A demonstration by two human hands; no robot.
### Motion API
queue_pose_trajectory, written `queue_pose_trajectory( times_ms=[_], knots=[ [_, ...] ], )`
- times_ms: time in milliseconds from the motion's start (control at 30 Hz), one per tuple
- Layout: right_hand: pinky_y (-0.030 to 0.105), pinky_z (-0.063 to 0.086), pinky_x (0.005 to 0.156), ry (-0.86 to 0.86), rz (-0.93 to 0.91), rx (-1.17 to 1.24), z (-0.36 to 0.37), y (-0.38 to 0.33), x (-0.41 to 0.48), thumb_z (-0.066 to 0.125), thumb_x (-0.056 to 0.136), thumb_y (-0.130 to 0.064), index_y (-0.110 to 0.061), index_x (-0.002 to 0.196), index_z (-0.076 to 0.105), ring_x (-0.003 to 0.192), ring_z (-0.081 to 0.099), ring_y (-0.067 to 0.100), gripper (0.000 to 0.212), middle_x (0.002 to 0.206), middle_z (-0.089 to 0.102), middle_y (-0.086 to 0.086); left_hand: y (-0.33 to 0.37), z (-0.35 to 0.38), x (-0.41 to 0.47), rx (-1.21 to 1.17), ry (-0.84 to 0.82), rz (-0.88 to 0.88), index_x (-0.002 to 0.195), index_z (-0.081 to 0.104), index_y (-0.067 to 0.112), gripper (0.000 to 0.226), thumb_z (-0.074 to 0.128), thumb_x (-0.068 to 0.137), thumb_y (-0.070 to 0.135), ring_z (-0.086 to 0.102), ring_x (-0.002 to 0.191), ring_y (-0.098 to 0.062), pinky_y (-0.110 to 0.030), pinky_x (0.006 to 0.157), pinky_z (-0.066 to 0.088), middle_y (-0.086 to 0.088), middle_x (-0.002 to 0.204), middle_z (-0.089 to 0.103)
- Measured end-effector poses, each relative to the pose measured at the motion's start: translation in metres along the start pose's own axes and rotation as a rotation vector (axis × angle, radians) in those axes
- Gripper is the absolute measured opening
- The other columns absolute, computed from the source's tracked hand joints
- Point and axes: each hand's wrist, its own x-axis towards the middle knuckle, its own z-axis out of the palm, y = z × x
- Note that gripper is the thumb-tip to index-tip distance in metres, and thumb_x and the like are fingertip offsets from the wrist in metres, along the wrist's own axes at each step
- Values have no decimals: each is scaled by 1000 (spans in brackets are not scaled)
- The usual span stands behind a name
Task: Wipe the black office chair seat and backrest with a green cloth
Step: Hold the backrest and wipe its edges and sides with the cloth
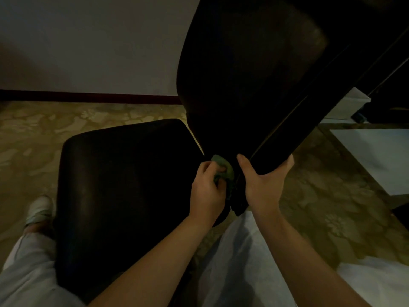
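The black office chair fills the middle of the view. Its seat (124,187) lies low at the left and its tall backrest (247,69) rises to the upper right. My left hand (207,192) grips a bunched green cloth (224,171) against the base of the backrest, where it meets the seat. My right hand (263,185) grips the lower edge of the backrest, thumb on the front face and fingers wrapped behind it.
A patterned yellowish floor (93,120) surrounds the chair, with a grey wall (88,41) and dark skirting behind. My legs in light trousers straddle the seat, my left shoe (39,210) beside it. White furniture (376,156) stands at the right.
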Motion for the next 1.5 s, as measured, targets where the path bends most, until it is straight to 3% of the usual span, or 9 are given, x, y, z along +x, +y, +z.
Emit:
queue_pose_trajectory(
  times_ms=[200,333,467,567,733,900,967,1233,1500],
  knots=[
    [8,49,84,-8,6,16,-1,-1,-2,85,74,-28,-30,136,27,118,54,4,85,131,50,-5,-16,15,-12,81,-59,-63,87,53,18,23,53,88,-5,54,89,-14,-26,70,46,-1,104,53],
    [3,46,81,-58,12,17,-5,-1,-2,83,76,-28,-19,144,25,118,53,4,90,134,48,-3,-27,8,-13,85,-69,-77,96,63,14,20,56,89,-3,58,93,-16,-31,77,52,3,103,56],
    [2,46,81,-49,13,1,-5,1,-3,83,76,-32,-18,145,24,120,54,6,92,135,49,-2,-25,-6,-8,17,54,-115,103,66,12,22,64,85,-2,60,92,-17,-28,77,53,1,102,58],
    [2,46,81,-38,23,7,-4,-1,-5,83,75,-32,-19,146,23,120,53,6,94,136,49,-3,-16,-11,-3,-47,90,-138,104,67,15,23,65,86,1,57,93,-9,-15,75,48,1,104,59],
    [1,46,76,-38,20,12,-3,-4,-6,83,76,-30,-19,146,23,114,55,3,93,133,50,-4,-12,9,-8,-68,24,-151,91,59,16,23,59,84,-6,55,88,-12,-11,70,44,-2,99,55],
    [0,44,78,-37,9,4,-4,-2,-6,83,77,-28,-19,147,22,112,53,-5,92,134,49,-3,-33,28,-14,19,-107,-238,75,47,37,44,51,86,-5,56,83,-10,-16,67,43,2,94,57],
    [2,46,81,-37,3,-2,-5,0,-5,83,77,-29,-18,146,23,116,54,2,93,134,49,-2,-40,29,-17,39,-187,-255,76,51,40,43,49,87,-2,61,87,-12,-26,72,52,3,94,62],
    [1,44,82,-28,-17,-5,-3,1,-5,83,76,-33,-24,144,23,119,53,4,91,134,48,-5,-49,12,-20,-37,-63,-307,104,64,19,24,58,88,2,62,101,-17,-40,86,57,-1,107,62],
    [4,45,83,-16,-9,-3,0,-2,-5,84,76,-31,-16,145,25,115,52,-5,92,132,48,-4,-23,34,-21,-99,-28,-384,84,53,25,29,53,84,-4,61,89,-15,-26,74,50,-3,96,61]
  ],
)
